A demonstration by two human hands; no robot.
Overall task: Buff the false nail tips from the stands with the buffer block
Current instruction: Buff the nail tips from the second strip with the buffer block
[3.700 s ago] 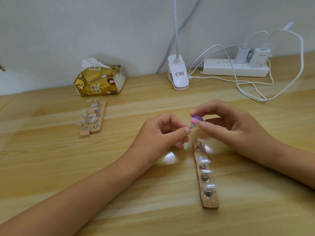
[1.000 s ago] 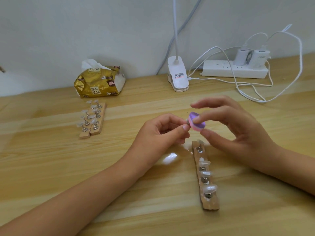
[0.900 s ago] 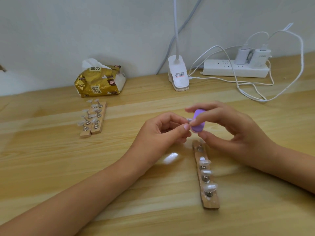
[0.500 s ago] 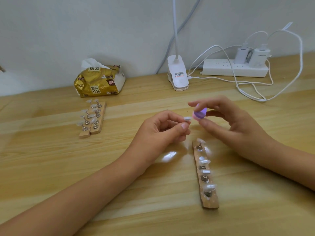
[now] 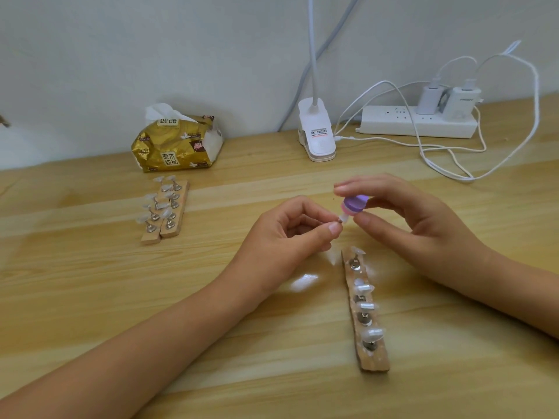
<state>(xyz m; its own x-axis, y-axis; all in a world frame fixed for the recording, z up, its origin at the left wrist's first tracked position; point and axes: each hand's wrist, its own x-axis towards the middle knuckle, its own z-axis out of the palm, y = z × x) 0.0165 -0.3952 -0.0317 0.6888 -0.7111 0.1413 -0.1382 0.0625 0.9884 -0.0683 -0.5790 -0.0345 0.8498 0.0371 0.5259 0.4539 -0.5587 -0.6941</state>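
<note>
Buffer block (image 5: 354,204) now down on pinched nail tip (image 5: 342,219).

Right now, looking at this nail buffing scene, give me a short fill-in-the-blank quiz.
1. The purple buffer block is pinched in the ____ hand.
2. The left hand pinches a small nail tip against the ____.
3. The gold tissue pack lies by the ____.

Missing words: right; buffer block; wall
</note>
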